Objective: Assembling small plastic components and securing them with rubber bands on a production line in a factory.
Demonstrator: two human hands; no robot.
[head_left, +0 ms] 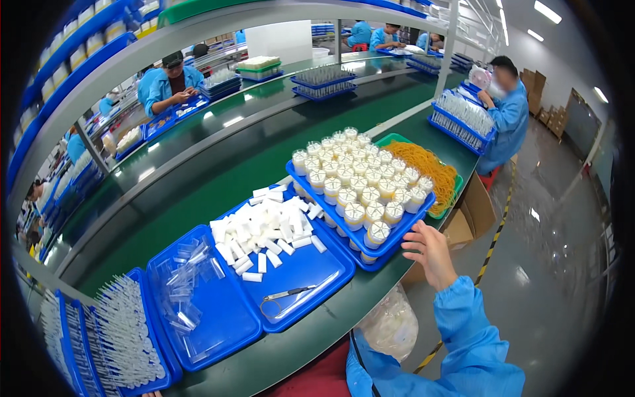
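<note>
My right hand (430,253) is beside the near right corner of a blue tray (405,233), its fingers apart and holding nothing. That tray bears rows of short white-and-yellow cylinders with clear, cross-slotted tops (357,182), stacked over another blue tray of the same. Only a sliver of my left hand (153,394) shows at the lower edge, below the blue trays of thin, upright white-tipped rods (129,331); its fingers are mostly hidden. Between lie a blue tray (231,324) with clear plastic tubes (188,278) and another with white foam-like cylinders (264,228) and a thin tool with a looped end (284,294).
A green tray of yellow rubber bands (423,165) stands behind the cylinders. The bench borders a green conveyor belt (218,159), with a metal shelf frame (447,53) overhead. An open cardboard box (473,212) is at right. A co-worker in blue (509,119) sits farther along.
</note>
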